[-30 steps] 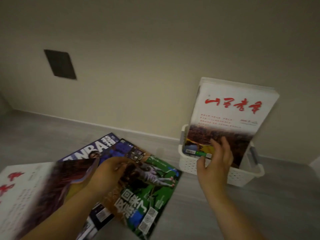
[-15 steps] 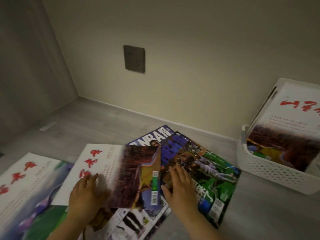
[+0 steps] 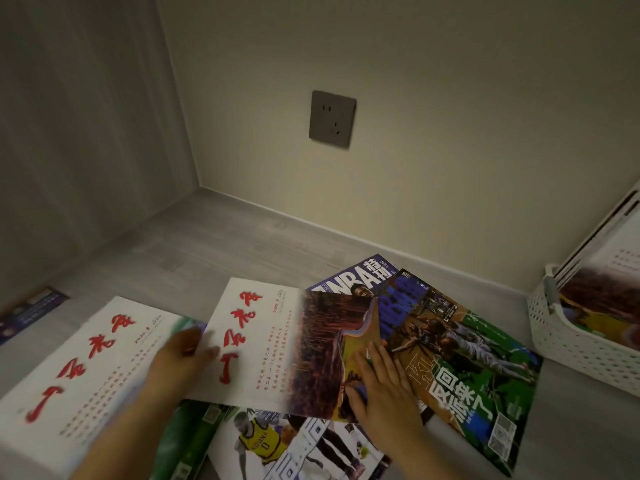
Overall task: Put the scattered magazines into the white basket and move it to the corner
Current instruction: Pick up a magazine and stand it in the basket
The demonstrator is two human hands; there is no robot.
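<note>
Item: white basket [image 3: 585,344], perforated plastic, stood on the grey floor [image 3: 221,244] at the far right edge of view, against the wall. Contents: at least one white-covered magazine [image 3: 602,271] standing upright inside, cropped by the frame. A second earlier the right hand was at that magazine in the basket; it had since let go and come across to the pile, so one deposit was judged complete.

Item: scattered magazines, loose on the floor, overlapping. Uppermost, a white-and-brown magazine with red calligraphy [image 3: 277,344], its right corner curled up. Left of it, a second white calligraphy issue [image 3: 86,368], blurred. Beneath and to the right, a blue NBA issue [image 3: 360,278] and a green-court cover [image 3: 467,362]. Nearest the camera, a cover showing a player in a yellow jersey [image 3: 277,441].

Item: left hand [image 3: 176,355], fingers partly curled over the left edge of the uppermost magazine; whether it pinched the edge or only pressed could not be told. Right hand [image 3: 384,386], open and flat, fingers spread, resting on that magazine's right end and holding nothing.

Status, judged: gathering of the next magazine under way; several remained. The room corner [image 3: 199,185], left of the wall socket [image 3: 332,119], stood unoccupied, basket well apart from it.
</note>
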